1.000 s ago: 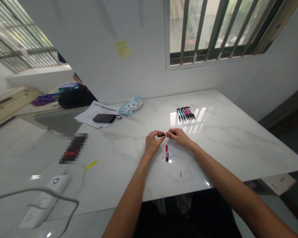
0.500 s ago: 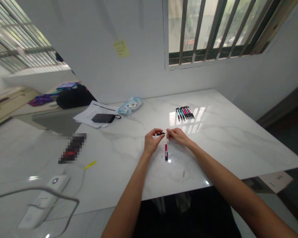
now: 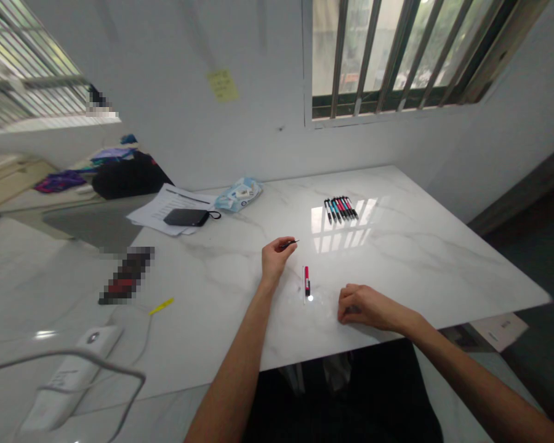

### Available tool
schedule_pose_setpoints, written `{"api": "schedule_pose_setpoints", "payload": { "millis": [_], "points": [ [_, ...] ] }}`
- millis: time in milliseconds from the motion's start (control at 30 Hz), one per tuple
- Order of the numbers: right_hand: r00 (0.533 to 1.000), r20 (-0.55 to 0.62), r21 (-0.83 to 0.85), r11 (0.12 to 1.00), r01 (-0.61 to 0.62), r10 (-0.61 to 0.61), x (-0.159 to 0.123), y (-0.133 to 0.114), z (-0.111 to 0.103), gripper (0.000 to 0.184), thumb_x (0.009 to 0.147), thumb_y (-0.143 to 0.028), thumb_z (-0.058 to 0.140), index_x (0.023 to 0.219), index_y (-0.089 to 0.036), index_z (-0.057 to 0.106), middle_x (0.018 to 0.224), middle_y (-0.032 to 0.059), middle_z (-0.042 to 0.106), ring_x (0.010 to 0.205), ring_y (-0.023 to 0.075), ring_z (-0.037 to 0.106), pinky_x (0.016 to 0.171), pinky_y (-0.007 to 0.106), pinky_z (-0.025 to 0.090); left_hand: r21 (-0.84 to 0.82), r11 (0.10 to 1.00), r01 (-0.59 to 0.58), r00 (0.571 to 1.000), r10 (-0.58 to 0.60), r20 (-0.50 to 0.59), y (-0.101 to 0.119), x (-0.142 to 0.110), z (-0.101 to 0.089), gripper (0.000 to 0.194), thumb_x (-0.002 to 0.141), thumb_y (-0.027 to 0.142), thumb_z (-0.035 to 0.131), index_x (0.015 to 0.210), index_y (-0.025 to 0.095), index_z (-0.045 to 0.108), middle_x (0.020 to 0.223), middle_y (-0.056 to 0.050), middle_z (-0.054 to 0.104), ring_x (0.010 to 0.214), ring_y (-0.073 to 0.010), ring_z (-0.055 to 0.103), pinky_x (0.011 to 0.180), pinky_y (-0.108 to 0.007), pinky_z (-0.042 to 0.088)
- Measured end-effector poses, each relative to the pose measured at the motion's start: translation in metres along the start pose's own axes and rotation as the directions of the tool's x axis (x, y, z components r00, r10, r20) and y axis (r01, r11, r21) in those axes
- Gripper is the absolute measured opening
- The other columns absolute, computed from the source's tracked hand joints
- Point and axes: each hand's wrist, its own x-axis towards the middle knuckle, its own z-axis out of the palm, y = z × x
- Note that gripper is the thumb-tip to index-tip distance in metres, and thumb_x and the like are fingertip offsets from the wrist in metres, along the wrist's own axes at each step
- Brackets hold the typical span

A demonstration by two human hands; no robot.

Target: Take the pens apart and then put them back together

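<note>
Left hand (image 3: 274, 258) is closed in a pinch, with a short, thin black pen part (image 3: 290, 243) gripped between thumb and fingertips, its tip pointed to the right. Right hand (image 3: 364, 306) is loosely curled, fingers folded in, nothing held, and is rested on the white marble table (image 3: 420, 258) nearer the front edge, well apart from the left hand.

Between the hands, a red-and-black pen barrel (image 3: 307, 281) is laid on the table, its length running toward the person. A thin pale strip (image 3: 303, 285) is laid just beside it on the left; its material cannot be told. Farther out, a tight row of multicoloured retractable pens (image 3: 340, 210) is laid side by side near the far edge.

At the far left of the table, a black pouch (image 3: 185, 217) with a looped cord is placed on printed papers (image 3: 166, 209), and a crumpled pale blue packet (image 3: 238, 194) is just to the right of them. A small yellow piece (image 3: 161, 306) is lying nearer the left front, and a pixelated object (image 3: 127, 275) is beyond it, unreadable. A white corded device (image 3: 69, 381) is at the lower left. A yellow sticky note (image 3: 222, 85) is stuck to the wall, beside a barred window (image 3: 388, 55). A black bag (image 3: 127, 175) and colourful cloth (image 3: 60, 181) are seen beyond the table on the left.
</note>
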Motion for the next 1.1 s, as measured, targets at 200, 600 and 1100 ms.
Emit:
{"api": "schedule_pose_setpoints", "payload": {
  "millis": [200, 600, 1100],
  "points": [
    [0.972, -0.232, -0.034, 0.999, -0.036, 0.027, 0.033, 0.013, -0.001, 0.013, 0.094, -0.017, 0.066, 0.090, -0.024, 0.075, 0.091, 0.0030, 0.072, 0.082, 0.0184, 0.065, 0.078, 0.031, 0.050, -0.176, 0.979, 0.106, 0.990, -0.121, -0.076, -0.003, 0.007, -0.008, 0.033, 0.063, 0.037, 0.084, 0.088, 0.018, 0.073, 0.075, 0.000, 0.067, 0.064, -0.0096, 0.056, 0.064, -0.025, 0.048],
    [0.940, -0.338, -0.208, 0.978, -0.017, -0.056, 0.154, 0.023, 0.003, 0.015, 0.089, -0.008, 0.067, 0.091, -0.019, 0.077, 0.089, 0.0049, 0.072, 0.078, 0.0159, 0.064, 0.077, 0.028, 0.048, -0.147, 0.989, 0.033, 0.986, -0.056, -0.158, -0.012, 0.012, -0.016, 0.042, 0.061, 0.040, 0.086, 0.092, 0.016, 0.070, 0.079, -0.001, 0.069, 0.071, -0.0116, 0.060, 0.065, -0.024, 0.048],
    [0.951, -0.301, -0.203, 0.979, 0.008, -0.070, 0.088, 0.009, 0.010, 0.079, 0.070, -0.028, 0.090, 0.142, -0.028, 0.057, 0.132, 0.0096, 0.064, 0.123, 0.0310, 0.057, 0.108, 0.049, 0.047, -0.173, 0.980, 0.103, 0.988, -0.120, -0.093, -0.001, 0.003, -0.009, 0.053, 0.072, 0.043, 0.078, 0.111, 0.021, 0.049, 0.081, 0.000, 0.069, 0.072, -0.0145, 0.070, 0.075, -0.030, 0.054]
  ]
}}
